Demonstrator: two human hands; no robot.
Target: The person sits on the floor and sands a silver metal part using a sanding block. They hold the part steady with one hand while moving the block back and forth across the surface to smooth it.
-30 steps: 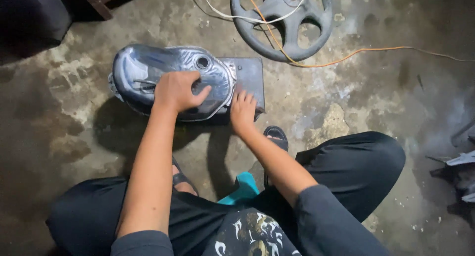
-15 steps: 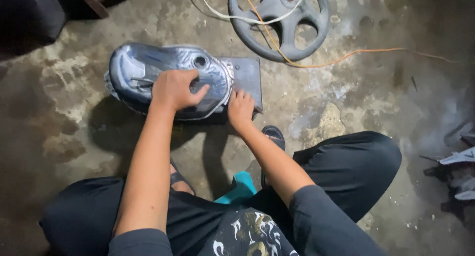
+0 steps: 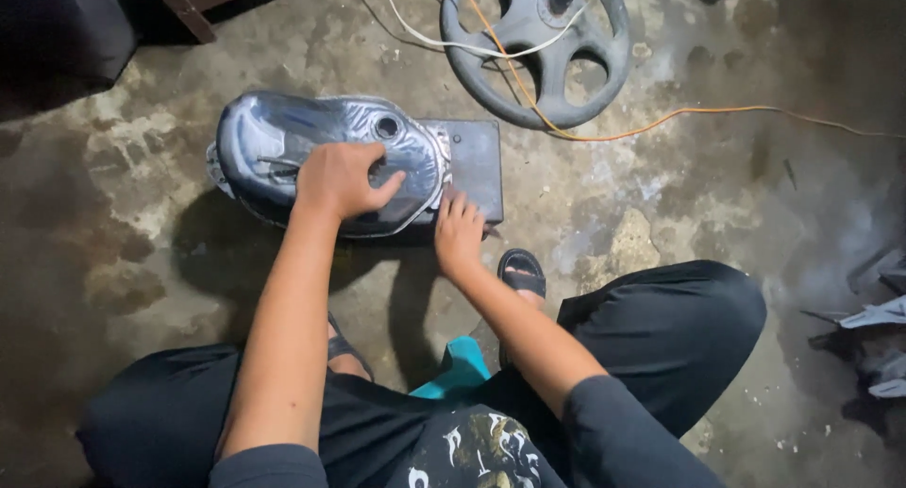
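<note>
The stained grey concrete floor [image 3: 661, 214] carries everything here. On it, just ahead of the person's knees, lies a shiny bare-metal fuel tank [image 3: 274, 139], rounded and dented-looking, its right end resting on a flat dark rectangular slab [image 3: 477, 162]. Beyond the tank, well apart from it, sits a grey spoked steering wheel [image 3: 538, 63] with a white cord and an orange wire [image 3: 679, 118] trailing across it.

The left hand [image 3: 338, 178] lies spread over the top of the tank, palm down, fingers apart, pressing rather than gripping. The right hand [image 3: 460, 231] sits at the tank's right edge, fingers together against the seam; whether they pinch anything there cannot be told.

The tank is curved and only half supported by the slab, so uneven pressure from the left hand could rock or slide it. The seam edge looks thin, and fingertips rubbing along it might get cut. The sandalled foot [image 3: 521, 271] near the slab is exposed if the tank tips that way.
</note>
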